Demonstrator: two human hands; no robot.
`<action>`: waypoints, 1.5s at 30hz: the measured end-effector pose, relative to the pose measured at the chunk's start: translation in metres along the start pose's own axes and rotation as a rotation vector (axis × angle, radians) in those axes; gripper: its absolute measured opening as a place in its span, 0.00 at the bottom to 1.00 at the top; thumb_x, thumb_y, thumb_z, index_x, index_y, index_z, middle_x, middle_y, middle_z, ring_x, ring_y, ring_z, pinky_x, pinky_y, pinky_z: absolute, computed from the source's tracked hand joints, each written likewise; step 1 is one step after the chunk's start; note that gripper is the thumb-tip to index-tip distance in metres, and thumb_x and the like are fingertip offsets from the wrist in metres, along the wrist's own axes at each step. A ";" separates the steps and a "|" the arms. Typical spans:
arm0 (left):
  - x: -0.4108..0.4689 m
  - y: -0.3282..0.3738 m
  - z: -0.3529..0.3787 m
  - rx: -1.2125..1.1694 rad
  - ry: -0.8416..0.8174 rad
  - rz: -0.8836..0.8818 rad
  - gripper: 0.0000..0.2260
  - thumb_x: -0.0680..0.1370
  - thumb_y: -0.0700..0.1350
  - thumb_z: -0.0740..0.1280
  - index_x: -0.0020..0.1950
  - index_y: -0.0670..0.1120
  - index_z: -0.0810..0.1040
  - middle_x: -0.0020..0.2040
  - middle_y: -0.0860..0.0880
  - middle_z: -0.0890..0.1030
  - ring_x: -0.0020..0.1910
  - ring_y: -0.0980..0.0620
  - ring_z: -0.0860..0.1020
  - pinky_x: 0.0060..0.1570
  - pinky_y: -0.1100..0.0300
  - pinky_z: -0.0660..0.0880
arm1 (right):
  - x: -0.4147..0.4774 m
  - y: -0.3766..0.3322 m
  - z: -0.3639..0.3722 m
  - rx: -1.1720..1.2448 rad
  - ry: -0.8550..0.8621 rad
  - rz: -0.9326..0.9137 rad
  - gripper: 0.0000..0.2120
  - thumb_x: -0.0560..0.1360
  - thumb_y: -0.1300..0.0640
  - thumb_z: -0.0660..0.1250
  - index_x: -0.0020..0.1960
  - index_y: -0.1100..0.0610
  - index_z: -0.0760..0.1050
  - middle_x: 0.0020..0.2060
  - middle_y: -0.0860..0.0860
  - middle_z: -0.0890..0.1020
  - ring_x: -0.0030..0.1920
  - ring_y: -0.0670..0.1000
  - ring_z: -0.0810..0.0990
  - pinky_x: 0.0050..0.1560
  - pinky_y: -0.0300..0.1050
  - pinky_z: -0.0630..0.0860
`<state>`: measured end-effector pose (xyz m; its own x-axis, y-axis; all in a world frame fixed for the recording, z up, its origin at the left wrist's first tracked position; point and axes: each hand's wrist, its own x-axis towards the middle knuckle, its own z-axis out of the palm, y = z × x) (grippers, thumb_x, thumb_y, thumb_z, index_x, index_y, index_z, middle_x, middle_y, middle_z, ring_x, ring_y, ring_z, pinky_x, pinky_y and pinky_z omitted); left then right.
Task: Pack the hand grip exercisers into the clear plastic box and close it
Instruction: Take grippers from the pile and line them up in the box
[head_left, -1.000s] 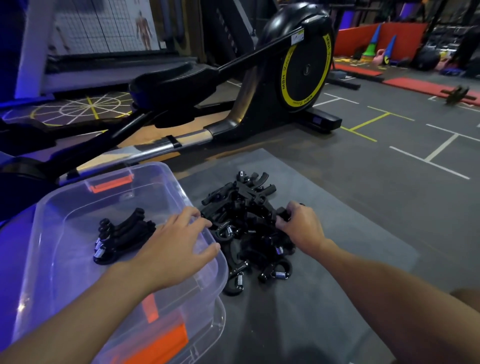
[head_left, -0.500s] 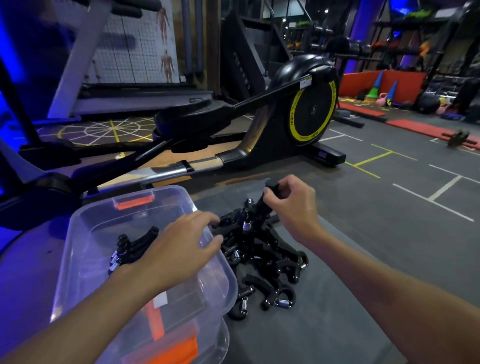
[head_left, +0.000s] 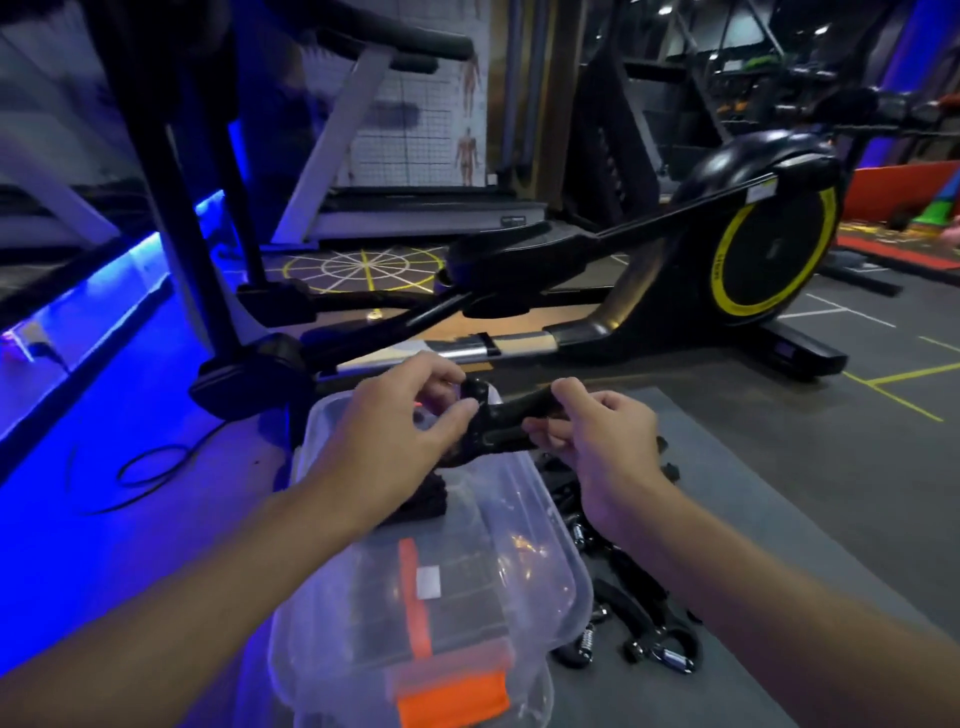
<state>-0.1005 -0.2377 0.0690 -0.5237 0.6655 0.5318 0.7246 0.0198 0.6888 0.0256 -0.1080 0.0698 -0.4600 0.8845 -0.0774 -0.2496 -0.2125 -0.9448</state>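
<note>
Elliptical trainer (head_left: 737, 270): black body with a yellow-ringed wheel, across the upper right of the frame, its silver rail running toward the centre
Treadmill (head_left: 415, 208): upper centre, behind the trainer, with a gridded anatomy chart on the wall behind it
Floor mat (head_left: 810, 499): grey, filling the lower right, under the box and the loose grips
Clear plastic box (head_left: 540, 525): lower centre of the frame, open at the top, with orange latches on its near and far ends; it sits on its lid, whose edge shows underneath
Left hand (head_left: 395, 431): centre of the frame above the far end of the box, fingers closed around the spring end of the held exerciser
Right hand (head_left: 602, 441): just right of centre, fingers pinched on the two handles of the same exerciser
Held hand grip exerciser (head_left: 498, 421): black, between the two hands, raised over the far right rim of the box, its handles pointing toward the right of the frame
Pile of hand grip exercisers (head_left: 639, 618): black with metal springs, on the mat just beside the right wall of the box, partly hidden by the right forearm
Packed exercisers (head_left: 423, 501): a dark cluster inside the box near its far end, half covered by the left wrist; their number cannot be told
Cable (head_left: 145, 467): black loop on the blue-lit floor at the left of the frame
</note>
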 end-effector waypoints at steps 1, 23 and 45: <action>0.000 -0.003 -0.004 0.021 0.008 -0.004 0.09 0.74 0.45 0.74 0.52 0.54 0.78 0.41 0.57 0.80 0.41 0.59 0.79 0.43 0.61 0.76 | -0.001 0.004 0.006 0.020 -0.015 0.027 0.06 0.74 0.63 0.68 0.46 0.61 0.71 0.38 0.66 0.83 0.32 0.56 0.85 0.37 0.46 0.83; -0.009 -0.095 -0.058 0.213 -0.177 -0.143 0.06 0.75 0.44 0.73 0.48 0.53 0.79 0.40 0.55 0.80 0.39 0.58 0.78 0.38 0.66 0.72 | 0.029 0.089 0.041 -0.690 -0.415 -0.287 0.11 0.71 0.60 0.75 0.51 0.52 0.76 0.33 0.55 0.82 0.32 0.49 0.78 0.37 0.47 0.81; -0.008 -0.137 -0.032 0.114 -0.221 -0.277 0.07 0.76 0.45 0.71 0.44 0.55 0.75 0.40 0.55 0.80 0.36 0.52 0.80 0.42 0.52 0.80 | 0.066 0.117 0.054 -0.564 -0.531 -0.080 0.08 0.73 0.69 0.71 0.46 0.58 0.78 0.33 0.60 0.80 0.31 0.54 0.79 0.35 0.46 0.81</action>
<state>-0.2103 -0.2696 -0.0140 -0.6070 0.7678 0.2050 0.6204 0.2966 0.7260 -0.0799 -0.0966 -0.0287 -0.8409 0.5406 0.0261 0.1068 0.2130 -0.9712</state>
